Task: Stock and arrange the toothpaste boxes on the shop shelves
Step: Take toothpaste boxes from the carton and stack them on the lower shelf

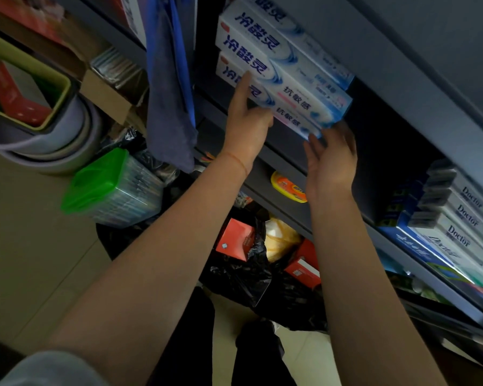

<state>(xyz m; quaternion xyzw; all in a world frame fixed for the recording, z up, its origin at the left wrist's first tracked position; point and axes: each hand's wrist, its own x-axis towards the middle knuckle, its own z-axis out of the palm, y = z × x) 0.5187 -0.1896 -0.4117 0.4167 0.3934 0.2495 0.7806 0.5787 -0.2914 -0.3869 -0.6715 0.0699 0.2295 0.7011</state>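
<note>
Three white-and-blue toothpaste boxes (285, 65) lie stacked lengthwise on a dark shelf (279, 162). My left hand (246, 126) is at the left part of the lowest box (290, 118). Its index finger lies straight up the box's face and the other fingers curl under the lower edge. My right hand (332, 160) is at the stack's right end, where its nearly straight fingers touch the end of the lowest box. To the right of the stack the shelf is dark and nothing can be made out there.
A stack of "Doctor" toothpaste boxes (463, 221) fills the shelf at lower right. Below my arms a black bag (251, 274) holds red boxes (234, 240). A blue cloth (170, 93) hangs to the left of the shelf, beside a green-lidded tub (109, 185) and stacked basins (39, 135).
</note>
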